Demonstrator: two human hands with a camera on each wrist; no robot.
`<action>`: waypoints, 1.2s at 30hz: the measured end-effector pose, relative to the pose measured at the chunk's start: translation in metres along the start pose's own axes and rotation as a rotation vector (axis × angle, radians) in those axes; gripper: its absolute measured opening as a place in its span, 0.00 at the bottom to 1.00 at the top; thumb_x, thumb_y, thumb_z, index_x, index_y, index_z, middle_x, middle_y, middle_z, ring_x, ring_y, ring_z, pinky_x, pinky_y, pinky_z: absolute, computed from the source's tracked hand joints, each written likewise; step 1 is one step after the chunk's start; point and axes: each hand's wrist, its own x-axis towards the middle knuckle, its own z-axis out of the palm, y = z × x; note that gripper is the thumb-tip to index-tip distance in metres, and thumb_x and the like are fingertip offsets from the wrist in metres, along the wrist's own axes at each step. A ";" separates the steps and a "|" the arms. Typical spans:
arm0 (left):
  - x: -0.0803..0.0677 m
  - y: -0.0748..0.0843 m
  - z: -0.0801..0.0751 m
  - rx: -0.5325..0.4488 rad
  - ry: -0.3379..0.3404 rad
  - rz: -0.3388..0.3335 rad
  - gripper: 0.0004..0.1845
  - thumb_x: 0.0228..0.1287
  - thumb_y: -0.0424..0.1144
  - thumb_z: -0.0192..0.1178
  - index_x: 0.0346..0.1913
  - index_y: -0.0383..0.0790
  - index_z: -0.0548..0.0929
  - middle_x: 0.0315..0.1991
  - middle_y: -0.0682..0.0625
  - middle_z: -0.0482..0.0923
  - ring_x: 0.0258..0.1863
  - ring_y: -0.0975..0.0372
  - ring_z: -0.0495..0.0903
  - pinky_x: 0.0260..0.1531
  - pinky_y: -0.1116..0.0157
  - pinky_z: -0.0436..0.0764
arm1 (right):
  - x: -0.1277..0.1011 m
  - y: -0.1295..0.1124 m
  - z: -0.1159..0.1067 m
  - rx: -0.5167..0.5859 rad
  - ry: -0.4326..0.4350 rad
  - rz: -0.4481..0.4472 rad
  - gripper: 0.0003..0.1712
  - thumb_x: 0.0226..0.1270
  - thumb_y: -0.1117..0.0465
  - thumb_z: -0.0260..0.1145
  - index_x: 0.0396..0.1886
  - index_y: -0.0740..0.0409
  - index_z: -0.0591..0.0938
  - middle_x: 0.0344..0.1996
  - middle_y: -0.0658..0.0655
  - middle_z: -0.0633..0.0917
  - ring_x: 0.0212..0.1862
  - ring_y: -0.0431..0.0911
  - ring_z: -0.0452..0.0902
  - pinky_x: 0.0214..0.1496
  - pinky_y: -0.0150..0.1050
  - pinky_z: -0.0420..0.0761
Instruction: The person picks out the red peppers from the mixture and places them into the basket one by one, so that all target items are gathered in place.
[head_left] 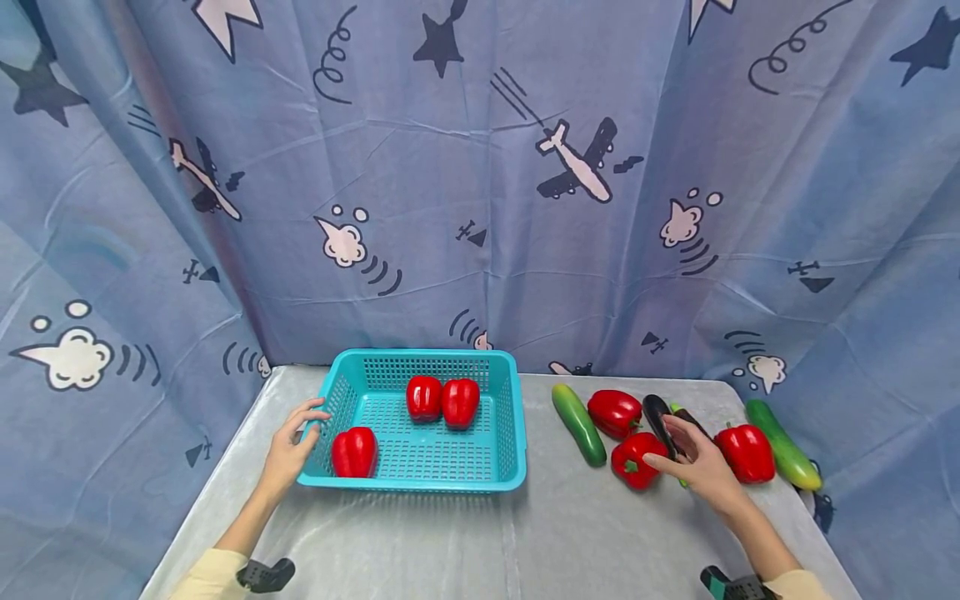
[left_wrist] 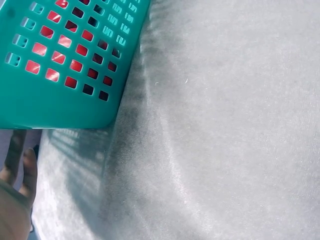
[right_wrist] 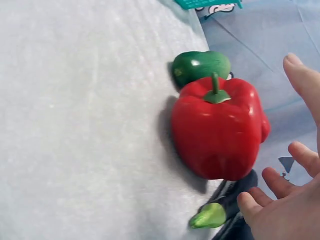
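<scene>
R hand (head_left: 693, 462), grip released, hovers by red pepper (head_left: 633, 460) at basket's (head_left: 510, 433) 3 o'clock; L hand (head_left: 288, 450), grip released, steadies basket: sloppy grab may roll pepper.

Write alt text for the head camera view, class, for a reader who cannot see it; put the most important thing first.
A person's left hand rests on the left rim of a turquoise basket holding three red peppers, while the open right hand reaches over a red pepper and a dark eggplant. Cucumbers and more peppers lie on the grey table, before a blue curtain.
</scene>
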 end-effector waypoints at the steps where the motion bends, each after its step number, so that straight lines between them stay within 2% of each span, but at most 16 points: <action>1: 0.000 0.000 0.000 -0.001 0.001 -0.002 0.10 0.63 0.19 0.50 0.44 0.23 0.77 0.58 0.31 0.66 0.56 0.40 0.64 0.34 0.69 0.72 | 0.000 0.001 0.001 0.004 -0.006 0.007 0.47 0.59 0.51 0.68 0.71 0.59 0.54 0.67 0.70 0.56 0.67 0.64 0.49 0.60 0.58 0.57; 6: 0.000 0.000 0.000 0.002 0.001 0.009 0.10 0.62 0.18 0.49 0.44 0.22 0.77 0.58 0.30 0.66 0.56 0.41 0.65 0.33 0.70 0.72 | 0.001 0.003 0.008 0.010 -0.013 0.041 0.51 0.57 0.49 0.70 0.72 0.59 0.52 0.68 0.70 0.54 0.67 0.65 0.48 0.60 0.61 0.56; 15: -0.002 0.005 0.001 0.019 0.003 0.002 0.10 0.62 0.18 0.49 0.44 0.23 0.77 0.57 0.29 0.66 0.56 0.40 0.64 0.36 0.67 0.70 | 0.003 0.008 0.020 -0.062 0.014 0.042 0.50 0.55 0.45 0.69 0.70 0.60 0.56 0.65 0.69 0.61 0.63 0.64 0.58 0.57 0.58 0.63; 20: -0.001 0.006 0.001 0.022 -0.003 0.007 0.11 0.62 0.18 0.49 0.44 0.25 0.78 0.57 0.28 0.65 0.56 0.40 0.65 0.36 0.68 0.70 | 0.004 0.012 0.023 -0.068 0.034 0.057 0.49 0.55 0.44 0.69 0.69 0.61 0.58 0.64 0.70 0.61 0.62 0.64 0.59 0.57 0.57 0.64; 27: 0.000 0.008 0.000 -0.004 -0.005 -0.004 0.10 0.62 0.18 0.49 0.44 0.22 0.77 0.58 0.29 0.65 0.55 0.40 0.64 0.32 0.70 0.73 | 0.004 0.014 0.025 -0.034 0.051 0.055 0.48 0.55 0.46 0.70 0.68 0.63 0.59 0.64 0.70 0.61 0.62 0.65 0.59 0.58 0.57 0.63; 36: -0.001 0.007 0.000 0.021 0.000 -0.014 0.10 0.62 0.18 0.49 0.44 0.25 0.78 0.58 0.30 0.66 0.57 0.40 0.63 0.38 0.67 0.69 | 0.002 0.015 0.031 0.040 0.070 0.081 0.48 0.55 0.50 0.71 0.70 0.61 0.57 0.65 0.69 0.60 0.61 0.64 0.61 0.57 0.55 0.65</action>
